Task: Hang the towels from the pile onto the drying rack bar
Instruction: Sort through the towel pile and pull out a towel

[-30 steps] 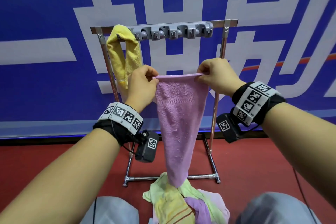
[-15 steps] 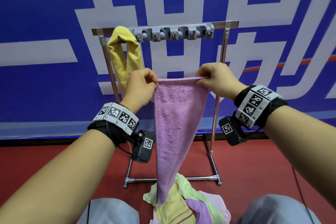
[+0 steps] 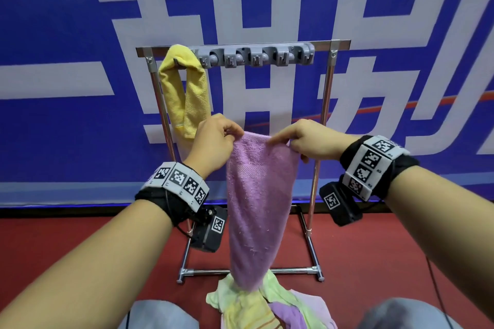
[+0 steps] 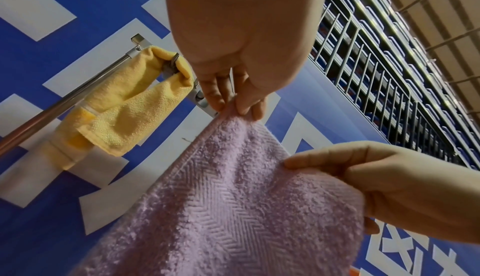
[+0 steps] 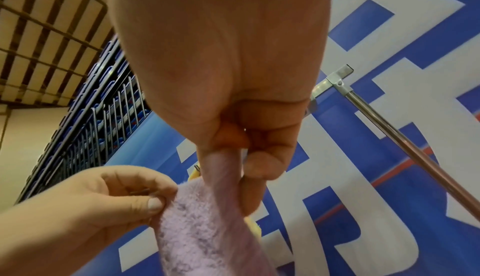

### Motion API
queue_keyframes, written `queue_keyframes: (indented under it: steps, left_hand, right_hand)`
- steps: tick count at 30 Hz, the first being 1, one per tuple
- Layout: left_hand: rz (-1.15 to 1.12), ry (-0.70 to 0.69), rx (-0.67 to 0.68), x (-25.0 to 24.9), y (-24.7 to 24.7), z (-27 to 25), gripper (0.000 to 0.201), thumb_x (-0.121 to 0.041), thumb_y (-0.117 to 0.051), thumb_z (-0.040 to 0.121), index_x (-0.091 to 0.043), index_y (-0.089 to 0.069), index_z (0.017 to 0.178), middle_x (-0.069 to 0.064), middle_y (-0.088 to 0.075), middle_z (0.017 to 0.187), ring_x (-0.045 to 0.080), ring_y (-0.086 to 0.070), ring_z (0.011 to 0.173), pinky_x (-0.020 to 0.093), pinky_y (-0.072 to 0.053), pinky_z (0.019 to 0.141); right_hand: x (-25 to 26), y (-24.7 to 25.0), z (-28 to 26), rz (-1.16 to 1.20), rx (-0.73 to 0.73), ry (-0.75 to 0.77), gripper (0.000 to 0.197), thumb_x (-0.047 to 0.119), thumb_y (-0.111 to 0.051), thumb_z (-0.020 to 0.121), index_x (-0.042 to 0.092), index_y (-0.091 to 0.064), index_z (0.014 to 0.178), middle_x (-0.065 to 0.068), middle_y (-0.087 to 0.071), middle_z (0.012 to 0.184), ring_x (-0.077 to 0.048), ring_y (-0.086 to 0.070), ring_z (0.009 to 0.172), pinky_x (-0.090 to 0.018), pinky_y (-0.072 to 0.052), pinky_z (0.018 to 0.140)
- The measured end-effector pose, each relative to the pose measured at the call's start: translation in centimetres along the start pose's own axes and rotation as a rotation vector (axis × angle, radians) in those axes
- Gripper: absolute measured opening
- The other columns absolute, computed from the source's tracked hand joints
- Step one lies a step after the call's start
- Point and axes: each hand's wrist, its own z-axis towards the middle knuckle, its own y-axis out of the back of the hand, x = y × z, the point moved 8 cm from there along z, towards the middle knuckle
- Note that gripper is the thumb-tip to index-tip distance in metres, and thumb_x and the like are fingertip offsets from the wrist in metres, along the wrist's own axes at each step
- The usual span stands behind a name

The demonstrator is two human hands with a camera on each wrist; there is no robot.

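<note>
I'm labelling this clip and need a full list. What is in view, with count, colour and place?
purple towel: one, lilac, held up by its top edge before the rack, lower end reaching the pile
yellow towel: one, yellow, draped over the bar's left end
drying rack: one, silver metal, standing on the floor against the banner
hook strip: one, grey, along the top bar
towel pile: one heap, green, yellow, purple, on the floor below
banner: one, blue and white, behind
floor: red
left hand: pinches the purple towel's left corner
right hand: pinches its right corner
</note>
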Motion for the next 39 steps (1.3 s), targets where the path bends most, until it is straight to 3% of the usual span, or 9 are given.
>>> queue_keyframes:
  steps: [4, 10, 14, 18, 23, 29, 33, 36, 39]
  left_hand:
    - [-0.006, 0.026, 0.01, 0.0, -0.3, 0.1, 0.025, 0.003, -0.063, 0.089, -0.017, -0.078, 0.091, -0.001, -0.064, 0.1, 0.014, -0.062, 0.096, 0.028, -0.051, 0.092]
    - [-0.03, 0.017, 0.041, -0.9, -1.0, -0.1, 0.024, 0.002, -0.063, 0.089, -0.016, -0.078, 0.092, -0.003, -0.065, 0.101, 0.012, -0.062, 0.094, 0.024, -0.05, 0.09]
    - [-0.012, 0.017, 0.051, -1.3, -1.4, -0.1, 0.024, 0.001, -0.064, 0.088, -0.018, -0.078, 0.093, -0.005, -0.065, 0.101, 0.012, -0.062, 0.095, 0.026, -0.05, 0.09]
    - [0.002, 0.025, 0.053, -0.9, -1.9, 0.0, 0.025, -0.001, -0.064, 0.088, -0.021, -0.078, 0.093, -0.007, -0.064, 0.097, 0.014, -0.062, 0.093, 0.032, -0.051, 0.091]
    - [-0.024, 0.024, 0.07, -0.5, -2.3, 0.0, 0.024, 0.001, -0.066, 0.085, -0.02, -0.078, 0.089, -0.002, -0.064, 0.095, 0.02, -0.063, 0.093, 0.04, -0.053, 0.089]
    - [-0.09, 0.059, 0.092, 0.6, -2.5, -0.3, 0.027, 0.002, -0.065, 0.086, -0.022, -0.078, 0.089, -0.01, -0.062, 0.09, 0.016, -0.064, 0.094, 0.041, -0.053, 0.093]
    - [-0.134, 0.059, 0.098, 1.0, -2.6, -0.3, 0.028, 0.004, -0.064, 0.087, -0.02, -0.079, 0.094, -0.002, -0.067, 0.098, 0.017, -0.065, 0.097, 0.038, -0.054, 0.093]
    - [-0.17, 0.054, 0.106, 1.0, -2.7, -0.3, 0.028, 0.004, -0.063, 0.088, -0.018, -0.078, 0.097, -0.003, -0.067, 0.101, 0.013, -0.065, 0.096, 0.028, -0.054, 0.091]
    - [-0.229, 0.034, 0.131, 0.4, -3.0, -0.4, 0.027, 0.004, -0.063, 0.089, -0.015, -0.079, 0.099, -0.007, -0.066, 0.098, 0.008, -0.065, 0.092, 0.011, -0.05, 0.078]
  right_hand:
    - [-0.2, -0.2, 0.1, -0.017, -0.019, 0.053, 0.067, -0.017, -0.046, 0.077, 0.03, -0.07, 0.119, 0.017, -0.068, 0.095, 0.009, -0.059, 0.056, -0.013, -0.048, 0.056]
    - [-0.2, 0.0, 0.5, -0.002, -0.196, 0.098, 0.012, 0.015, -0.075, 0.082, 0.02, -0.079, 0.092, 0.01, -0.07, 0.076, -0.001, -0.062, 0.066, -0.021, -0.05, 0.063]
    - [0.3, 0.4, 0.5, -0.07, -0.327, 0.154, 0.008, 0.02, -0.077, 0.082, 0.015, -0.077, 0.087, 0.005, -0.059, 0.097, -0.013, -0.056, 0.086, -0.031, -0.047, 0.075]
    - [2.1, 0.4, 0.2, 0.005, -0.367, 0.278, 0.003, 0.016, -0.075, 0.081, 0.013, -0.074, 0.08, 0.005, -0.065, 0.111, -0.014, -0.055, 0.102, -0.016, -0.04, 0.082]
    - [4.2, 0.0, 0.2, 0.105, -0.324, 0.386, 0.003, 0.005, -0.072, 0.079, 0.006, -0.071, 0.076, 0.007, -0.07, 0.109, 0.001, -0.058, 0.095, -0.006, -0.038, 0.076]
    - [4.2, -0.7, 0.4, 0.139, -0.258, 0.339, 0.011, 0.008, -0.065, 0.077, 0.013, -0.072, 0.083, 0.007, -0.071, 0.09, -0.008, -0.062, 0.082, -0.03, -0.051, 0.074]
    - [3.7, -0.8, 0.5, 0.044, -0.273, 0.26, 0.011, 0.018, -0.062, 0.084, 0.011, -0.069, 0.088, -0.001, -0.069, 0.088, -0.019, -0.059, 0.083, -0.029, -0.046, 0.073]
    - [3.0, -0.9, 0.8, -0.02, -0.295, 0.216, 0.017, 0.026, -0.061, 0.092, 0.01, -0.067, 0.092, -0.003, -0.067, 0.086, -0.02, -0.058, 0.082, -0.022, -0.041, 0.069]
    - [1.7, -0.9, 1.1, -0.011, -0.335, 0.152, 0.025, 0.038, -0.061, 0.094, 0.014, -0.065, 0.09, 0.001, -0.066, 0.083, -0.019, -0.058, 0.078, -0.035, -0.048, 0.071]
